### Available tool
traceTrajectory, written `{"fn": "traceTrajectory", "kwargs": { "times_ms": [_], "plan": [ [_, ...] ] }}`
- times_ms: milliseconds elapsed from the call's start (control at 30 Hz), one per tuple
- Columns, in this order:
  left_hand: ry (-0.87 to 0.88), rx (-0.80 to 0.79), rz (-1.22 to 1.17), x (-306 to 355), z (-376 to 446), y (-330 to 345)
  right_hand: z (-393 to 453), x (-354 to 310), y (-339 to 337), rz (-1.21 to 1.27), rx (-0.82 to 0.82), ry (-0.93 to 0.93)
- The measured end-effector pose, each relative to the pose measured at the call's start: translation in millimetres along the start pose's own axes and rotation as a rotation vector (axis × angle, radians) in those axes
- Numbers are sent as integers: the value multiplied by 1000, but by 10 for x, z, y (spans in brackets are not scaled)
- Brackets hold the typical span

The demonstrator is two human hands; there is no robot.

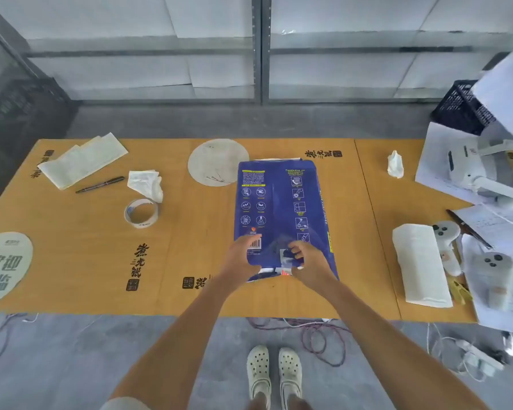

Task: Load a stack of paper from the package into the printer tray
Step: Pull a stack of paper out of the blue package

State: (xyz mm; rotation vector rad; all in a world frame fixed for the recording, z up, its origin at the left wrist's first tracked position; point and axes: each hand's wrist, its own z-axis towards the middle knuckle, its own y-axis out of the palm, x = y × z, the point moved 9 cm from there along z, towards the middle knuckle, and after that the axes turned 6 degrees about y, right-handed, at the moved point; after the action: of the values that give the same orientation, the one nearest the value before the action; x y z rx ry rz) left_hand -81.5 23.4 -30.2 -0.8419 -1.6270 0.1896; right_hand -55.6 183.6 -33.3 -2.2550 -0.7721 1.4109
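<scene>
A blue paper package with white icons lies flat on the orange table, its near end toward me. My left hand rests on the package's near left corner by the barcode. My right hand pinches the torn wrapper flap at the near end, where a bit of white paper shows. A white printer stands at the far right, partly cut off by the frame edge.
On the table are a tape roll, a pen, crumpled tissue, folded paper, a round disc, a white wrapped stack, two controllers and loose sheets. Cables lie on the floor.
</scene>
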Motion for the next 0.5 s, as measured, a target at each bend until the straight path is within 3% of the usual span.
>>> {"fn": "traceTrajectory", "kwargs": {
  "times_ms": [233, 500],
  "plan": [
    [64, -24, 499, -108, 131, 172, 96, 10, -3, -230, 59, -80],
    [105, 20, 567, -128, 79, 201, 83, 26, -16, -285, 129, -92]
  ]
}}
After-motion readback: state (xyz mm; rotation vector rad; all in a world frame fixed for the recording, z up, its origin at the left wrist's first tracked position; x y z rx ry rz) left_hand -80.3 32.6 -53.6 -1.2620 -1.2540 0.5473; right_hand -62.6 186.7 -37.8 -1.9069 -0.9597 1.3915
